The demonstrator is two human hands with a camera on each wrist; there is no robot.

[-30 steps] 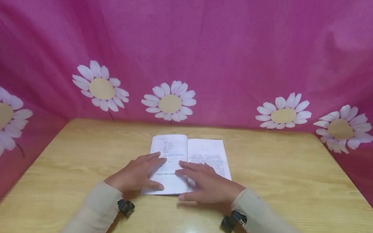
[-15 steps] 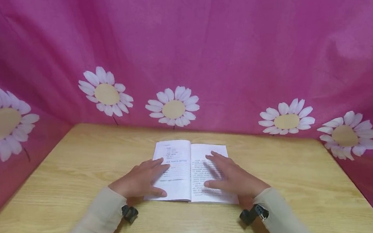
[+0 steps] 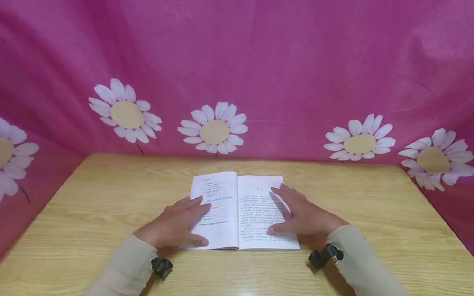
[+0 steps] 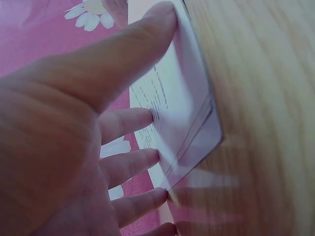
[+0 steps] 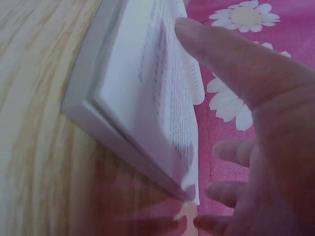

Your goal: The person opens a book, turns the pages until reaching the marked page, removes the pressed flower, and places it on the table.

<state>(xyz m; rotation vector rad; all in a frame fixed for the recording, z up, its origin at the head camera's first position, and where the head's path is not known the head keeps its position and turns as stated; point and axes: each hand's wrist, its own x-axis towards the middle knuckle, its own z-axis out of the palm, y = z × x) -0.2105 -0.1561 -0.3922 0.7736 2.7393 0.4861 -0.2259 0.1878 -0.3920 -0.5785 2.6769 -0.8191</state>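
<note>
An open book (image 3: 254,218) with printed white pages lies flat near the middle of the wooden table. My left hand (image 3: 173,225) rests at its left page, fingers spread and thumb toward the lower left corner. In the left wrist view, the thumb (image 4: 133,49) and fingertips touch the page, whose corner leaves are slightly fanned. At the right side of the book is my right hand (image 3: 307,213), thumb and fingers extended over the right page. The right wrist view shows its thumb (image 5: 231,59) above the print and the thick page block (image 5: 123,135) along the edge.
A light wooden table (image 3: 392,242) holds the book. Behind it and at both sides hangs a pink curtain (image 3: 280,58) with white daisies. Black wrist cameras (image 3: 326,256) are strapped over the beige sleeves (image 3: 106,284).
My right hand has moved from the book's middle to the right, uncovering the right page, which now lies with full print visible. The left hand has stayed on the left page.
</note>
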